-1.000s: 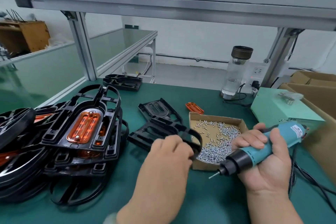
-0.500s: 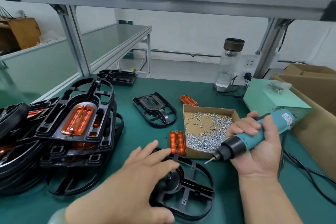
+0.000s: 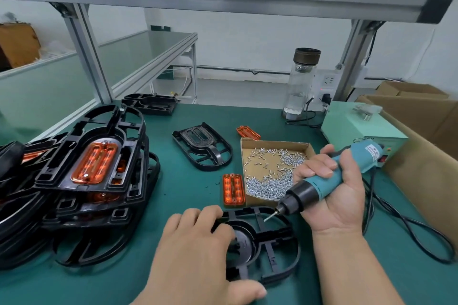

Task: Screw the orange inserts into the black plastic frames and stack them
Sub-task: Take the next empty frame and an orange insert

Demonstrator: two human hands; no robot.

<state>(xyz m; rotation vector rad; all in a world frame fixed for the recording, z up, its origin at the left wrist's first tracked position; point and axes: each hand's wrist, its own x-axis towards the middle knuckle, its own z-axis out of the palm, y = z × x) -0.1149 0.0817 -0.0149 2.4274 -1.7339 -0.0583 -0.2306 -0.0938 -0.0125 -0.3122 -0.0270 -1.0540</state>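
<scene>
Left hand (image 3: 195,252) curls over the black frame (image 3: 280,233), pinning it to the bench (image 3: 188,181), I judge, while right hand (image 3: 339,198) grips the screwdriver (image 3: 319,187).

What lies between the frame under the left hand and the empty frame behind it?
A loose orange insert, flat on the green mat beside the cardboard screw tray; head view.

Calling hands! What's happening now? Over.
Left hand holds black frame. Right hand grips screwdriver, tip over frame. Orange insert loose beside frame, not fitted. Nothing blocking.
</scene>
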